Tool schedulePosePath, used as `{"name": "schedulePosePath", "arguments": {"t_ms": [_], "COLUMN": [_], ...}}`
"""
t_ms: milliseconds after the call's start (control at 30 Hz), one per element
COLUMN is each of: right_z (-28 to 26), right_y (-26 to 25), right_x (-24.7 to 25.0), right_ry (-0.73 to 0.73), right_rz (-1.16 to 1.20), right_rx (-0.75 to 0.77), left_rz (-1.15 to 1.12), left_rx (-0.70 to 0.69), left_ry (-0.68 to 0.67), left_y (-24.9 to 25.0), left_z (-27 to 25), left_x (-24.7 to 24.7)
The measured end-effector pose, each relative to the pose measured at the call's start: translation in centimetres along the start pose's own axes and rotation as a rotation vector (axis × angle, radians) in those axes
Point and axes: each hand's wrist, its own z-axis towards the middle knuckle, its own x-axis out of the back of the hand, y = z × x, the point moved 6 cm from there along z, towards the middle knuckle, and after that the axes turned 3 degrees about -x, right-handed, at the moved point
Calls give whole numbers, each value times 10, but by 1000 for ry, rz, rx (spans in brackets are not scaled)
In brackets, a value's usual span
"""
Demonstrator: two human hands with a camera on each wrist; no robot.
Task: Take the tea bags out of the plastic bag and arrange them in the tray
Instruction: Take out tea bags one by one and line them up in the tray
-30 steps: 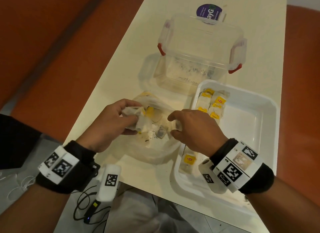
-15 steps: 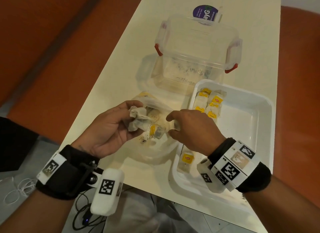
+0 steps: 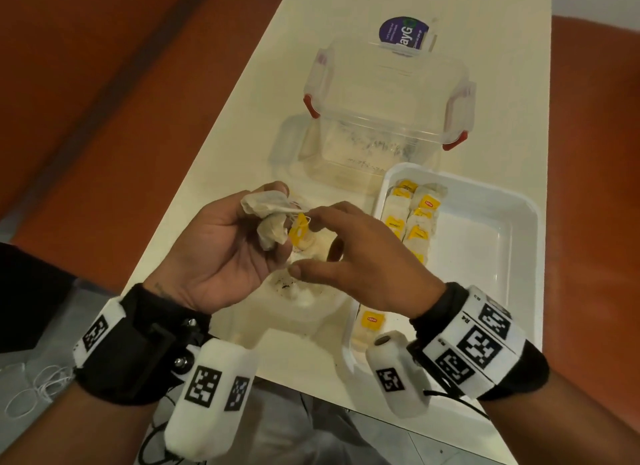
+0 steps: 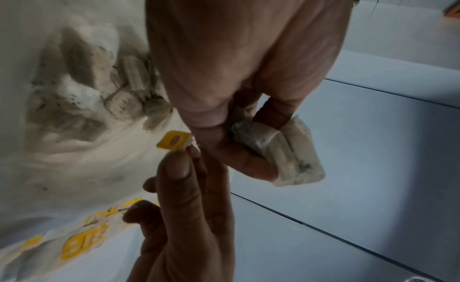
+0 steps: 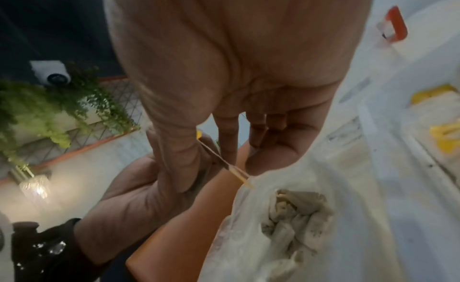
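Observation:
My left hand [image 3: 273, 218] grips a crumpled clump of tea bags [image 3: 265, 205] above the plastic bag [image 3: 304, 298], which lies open on the table with more tea bags [image 5: 293, 213] inside. A yellow tag [image 3: 299, 230] dangles from the clump on its string. My right hand [image 3: 304, 244] pinches this tag [image 4: 174, 141] between thumb and forefinger. The white tray [image 3: 502, 256] stands to the right. It holds two rows of tea bags [image 3: 412, 215] at its far left and one tea bag [image 3: 370, 326] near its front corner.
A clear lidded box with red clips [image 3: 381, 118] stands behind the bag and tray, a purple-labelled packet [image 3: 403, 35] beyond it. The pale table [image 3: 242, 118] is narrow, with orange floor on both sides. Cables hang below its near edge.
My left hand has lifted the clump of tea bags up out of the plastic bag. My right hand has left the bag's rim and taken the yellow tag.

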Motion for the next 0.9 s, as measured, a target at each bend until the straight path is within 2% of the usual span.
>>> {"name": "schedulePosePath", "arguments": {"t_ms": [233, 400, 500, 600, 767, 900], "right_z": [3, -10, -14, -16, -24, -32], "right_y": [-1, -5, -4, -1, 10, 15], "right_x": [2, 13, 16, 19, 27, 35], "right_ry": [38, 91, 135, 168, 155, 211], "right_rz": [351, 531, 678, 699, 782, 686], "right_rx": [-35, -72, -110, -118, -147, -148], "left_rz": [-1, -24, -74, -107, -150, -30], "left_rx": [-10, 19, -40, -78, -26, 1], "left_ry": [-46, 19, 75, 112, 99, 137], "left_y": [10, -3, -10, -18, -32, -41], "left_z": [2, 10, 14, 14, 11, 13], "left_x": [-4, 4, -4, -13, -16, -23]}}
